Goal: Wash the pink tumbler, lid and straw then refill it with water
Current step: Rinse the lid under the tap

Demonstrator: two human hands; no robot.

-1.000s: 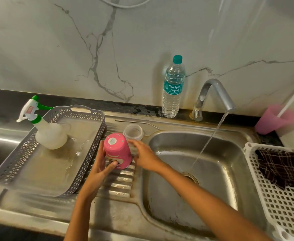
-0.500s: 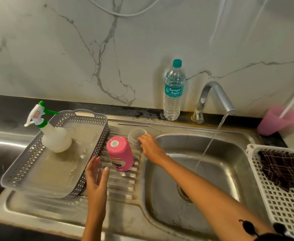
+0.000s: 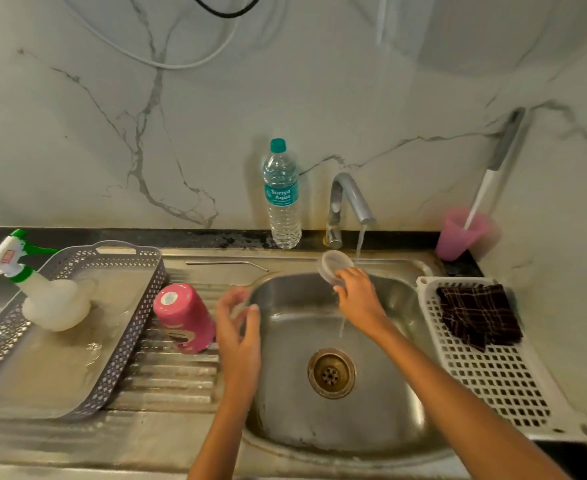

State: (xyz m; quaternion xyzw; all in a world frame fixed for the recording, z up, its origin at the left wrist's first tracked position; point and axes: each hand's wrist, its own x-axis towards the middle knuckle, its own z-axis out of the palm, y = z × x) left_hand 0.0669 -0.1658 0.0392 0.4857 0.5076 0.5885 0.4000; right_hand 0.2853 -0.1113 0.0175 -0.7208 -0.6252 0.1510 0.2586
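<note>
The lid (image 3: 333, 268) has come up off the drainboard (image 3: 167, 372) where it lay behind the tumbler half a second ago. It now sits in the right hand (image 3: 358, 301), whose grip pinches its lower edge, tilted just beside the stream falling from the tap (image 3: 349, 202) over the sink (image 3: 389, 393). The left hand (image 3: 238, 336) has drifted right, away from the tumbler, to the basin's left rim, its grip loosely spread and holding nothing. The pink tumbler (image 3: 184, 318) stands upside down on the ribbed drainboard, just left of that hand. The straw (image 3: 226, 264) lies flat behind it, near the back edge. A water bottle (image 3: 281, 195) stands by the tap. Leftward a grey basket (image 3: 132, 327) holds a spray bottle (image 3: 42, 296); to the right a white basket (image 3: 493, 375) carries a dark cloth (image 3: 479, 313).
</note>
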